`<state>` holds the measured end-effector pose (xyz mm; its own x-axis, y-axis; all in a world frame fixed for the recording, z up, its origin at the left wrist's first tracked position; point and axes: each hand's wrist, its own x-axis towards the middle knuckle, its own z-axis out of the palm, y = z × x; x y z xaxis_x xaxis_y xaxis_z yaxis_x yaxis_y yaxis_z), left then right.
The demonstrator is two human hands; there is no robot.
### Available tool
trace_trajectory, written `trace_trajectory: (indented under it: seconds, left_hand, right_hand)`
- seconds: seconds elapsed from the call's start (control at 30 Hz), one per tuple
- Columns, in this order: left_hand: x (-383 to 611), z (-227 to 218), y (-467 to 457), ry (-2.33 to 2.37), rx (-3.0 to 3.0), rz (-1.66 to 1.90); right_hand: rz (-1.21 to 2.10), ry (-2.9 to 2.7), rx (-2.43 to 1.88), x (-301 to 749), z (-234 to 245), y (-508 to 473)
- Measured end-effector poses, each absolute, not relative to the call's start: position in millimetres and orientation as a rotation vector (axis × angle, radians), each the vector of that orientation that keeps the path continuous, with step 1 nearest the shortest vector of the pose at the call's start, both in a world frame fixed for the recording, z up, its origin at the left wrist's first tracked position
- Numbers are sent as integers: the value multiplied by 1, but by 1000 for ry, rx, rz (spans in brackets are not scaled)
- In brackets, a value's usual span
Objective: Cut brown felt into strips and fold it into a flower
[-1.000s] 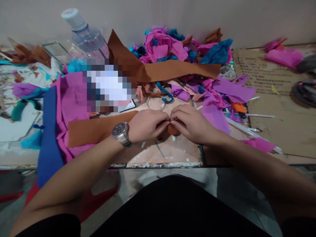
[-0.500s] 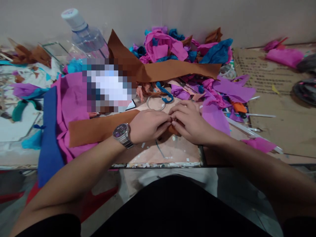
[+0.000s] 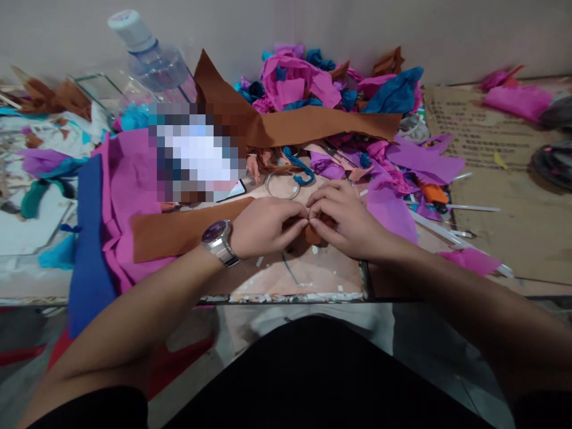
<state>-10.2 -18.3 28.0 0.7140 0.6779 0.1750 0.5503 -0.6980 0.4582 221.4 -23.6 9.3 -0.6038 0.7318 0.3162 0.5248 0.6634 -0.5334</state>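
Note:
My left hand (image 3: 263, 225), with a metal watch (image 3: 217, 240) on the wrist, and my right hand (image 3: 342, 219) meet over the front middle of the table. Both pinch the end of a long brown paper strip (image 3: 179, 232) that runs left from under my left hand. A small brown bunched part of it (image 3: 313, 233) shows between the fingertips. The fingers of both hands are curled tight on it. A thin wire ring (image 3: 282, 186) lies just beyond my hands.
Heaps of pink, purple, blue and brown crepe paper (image 3: 313, 95) cover the back of the table. A plastic water bottle (image 3: 154, 59) stands at the back left. Blue paper (image 3: 89, 238) hangs over the front left edge. Cardboard (image 3: 504, 190) lies at the right, with thin sticks (image 3: 465, 208).
My hands have stayed together on the brown strip; the right fingers shifted a little up and leftward, working the bunched end. The strip's left end has slid slightly right.

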Motion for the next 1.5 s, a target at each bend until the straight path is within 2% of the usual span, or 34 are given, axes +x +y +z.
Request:
trace_trajectory:
  seconds: [0.4,0.83,1.5]
  left_hand:
    - [-10,34,-19,967,2391,507]
    - [-6,21,-21,862,2764,527]
    - [-23,41,-8,852,2519,466]
  right_hand:
    - [509,-2331,-927,225,10,-24]
    - [621,-2285,-870,222,16,-26]
    - [602,-2238,-889,229,13,-22]
